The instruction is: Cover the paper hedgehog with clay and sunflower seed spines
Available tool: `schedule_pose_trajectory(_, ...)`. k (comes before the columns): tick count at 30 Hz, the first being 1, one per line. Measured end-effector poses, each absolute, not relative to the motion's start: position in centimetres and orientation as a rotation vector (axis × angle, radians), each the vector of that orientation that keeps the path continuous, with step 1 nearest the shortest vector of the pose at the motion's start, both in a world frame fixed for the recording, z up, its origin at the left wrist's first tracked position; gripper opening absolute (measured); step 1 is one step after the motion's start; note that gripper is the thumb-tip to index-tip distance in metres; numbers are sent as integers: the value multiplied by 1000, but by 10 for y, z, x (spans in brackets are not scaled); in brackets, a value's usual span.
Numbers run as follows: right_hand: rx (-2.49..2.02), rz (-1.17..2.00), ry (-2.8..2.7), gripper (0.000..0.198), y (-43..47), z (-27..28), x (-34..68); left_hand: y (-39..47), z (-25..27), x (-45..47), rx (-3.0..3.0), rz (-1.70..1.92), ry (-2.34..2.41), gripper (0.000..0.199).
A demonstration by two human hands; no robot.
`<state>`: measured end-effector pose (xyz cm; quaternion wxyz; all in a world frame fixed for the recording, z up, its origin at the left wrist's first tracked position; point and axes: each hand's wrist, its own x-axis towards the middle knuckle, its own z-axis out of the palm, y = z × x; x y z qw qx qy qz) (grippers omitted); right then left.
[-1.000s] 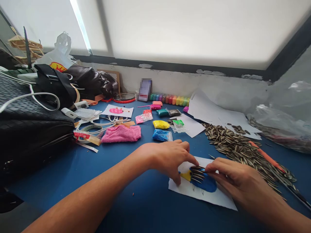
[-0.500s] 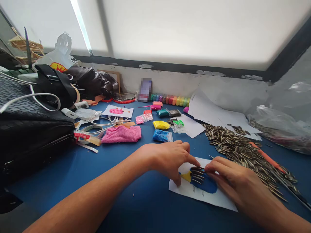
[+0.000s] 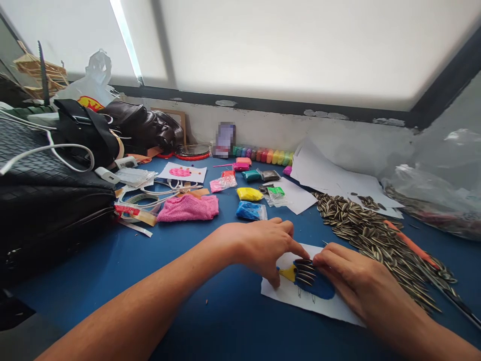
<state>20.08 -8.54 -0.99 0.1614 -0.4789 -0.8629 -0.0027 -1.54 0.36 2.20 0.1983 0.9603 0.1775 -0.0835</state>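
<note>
A white paper (image 3: 280, 293) lies on the blue table, bearing a bird-like shape of blue clay (image 3: 323, 287) with a yellow clay part (image 3: 288, 273) and two drawn legs. Several striped sunflower seeds (image 3: 305, 273) lie in a row on the blue clay. My left hand (image 3: 265, 245) rests over the paper's left side, thumb and forefinger spread around the yellow part. My right hand (image 3: 358, 281) is closed in a pinch at the upper end of the seed row, its fingertips on a sunflower seed that they mostly hide.
Beside my right hand lies a heap of sunflower seeds (image 3: 368, 230) with an orange-handled tool (image 3: 411, 243). Clay packets, yellow (image 3: 249, 194) and blue (image 3: 251, 210), sit beyond my left hand. Leftward are a pink cloth (image 3: 188, 207) and a black bag (image 3: 52, 215). White sheets (image 3: 330, 168) lie behind.
My right hand has shifted slightly left, its fingertips nearer the seed row. My left hand stays in place on the paper.
</note>
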Motion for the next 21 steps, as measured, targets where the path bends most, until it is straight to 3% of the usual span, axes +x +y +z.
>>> schedule_pose_trajectory(12, -1408, -103, -2466, 20, -89, -12, 210, 3, 26, -17, 2665, -256, 513, 77)
schedule_pose_trajectory(21, -1445, -105, -2420, 23, -89, -7, 215, 3, 24, -16, 2666, -250, 503, 78)
